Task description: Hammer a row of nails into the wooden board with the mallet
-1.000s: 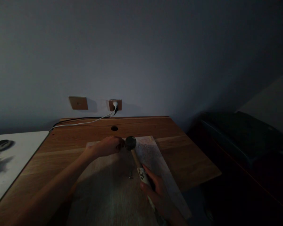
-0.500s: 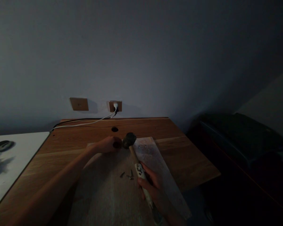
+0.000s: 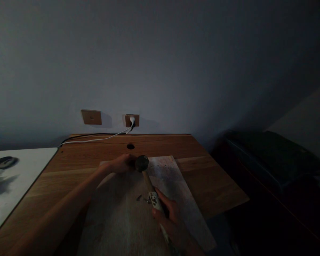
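My right hand [image 3: 168, 214] is closed around the wooden handle of a hammer [image 3: 148, 179]. The dark hammer head [image 3: 142, 163] rests near the far end of a pale wooden board [image 3: 173, 181] that lies on the brown desk [image 3: 90, 156]. My left hand [image 3: 120, 164] reaches out to the board's far end, fingers pinched together right beside the hammer head; what they hold is too small and dark to name. A few small nails [image 3: 142, 198] lie loose on the board just left of the handle.
A white cable [image 3: 96, 139] runs from a wall socket [image 3: 131, 120] across the desk's back edge, near a round cable hole [image 3: 130, 146]. A white surface [image 3: 13, 177] adjoins the desk's left side. Dark furniture [image 3: 272, 156] stands to the right.
The hammer head has shifted slightly left and closer to my left hand's fingertips, and my right hand has slid a little left. The loose nails have come into view beside the handle.
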Motion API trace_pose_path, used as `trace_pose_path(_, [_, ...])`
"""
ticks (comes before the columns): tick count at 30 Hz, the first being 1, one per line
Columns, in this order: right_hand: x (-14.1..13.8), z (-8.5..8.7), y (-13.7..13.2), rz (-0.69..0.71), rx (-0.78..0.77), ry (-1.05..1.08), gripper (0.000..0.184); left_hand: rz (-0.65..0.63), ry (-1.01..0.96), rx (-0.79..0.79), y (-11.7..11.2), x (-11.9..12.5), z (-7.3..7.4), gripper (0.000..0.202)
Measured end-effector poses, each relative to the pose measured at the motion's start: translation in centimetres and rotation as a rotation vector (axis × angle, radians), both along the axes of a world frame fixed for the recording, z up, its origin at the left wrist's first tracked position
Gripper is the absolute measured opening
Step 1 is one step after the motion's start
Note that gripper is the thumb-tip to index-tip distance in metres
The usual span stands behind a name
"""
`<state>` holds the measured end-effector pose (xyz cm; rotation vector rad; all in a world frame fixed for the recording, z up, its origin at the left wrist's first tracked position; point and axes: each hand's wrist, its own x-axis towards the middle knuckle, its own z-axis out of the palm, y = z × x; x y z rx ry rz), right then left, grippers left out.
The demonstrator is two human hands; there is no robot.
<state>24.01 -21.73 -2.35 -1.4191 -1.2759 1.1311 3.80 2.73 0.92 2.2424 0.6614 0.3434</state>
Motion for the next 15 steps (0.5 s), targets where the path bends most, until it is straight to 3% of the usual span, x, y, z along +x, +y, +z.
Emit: trace_pose_path(15, [0.11,-0.37,0.0,-0.009,0.02,-0.023,0.068,-0.037,0.019,-0.011,0.63,-0.21,-0.73,0.029])
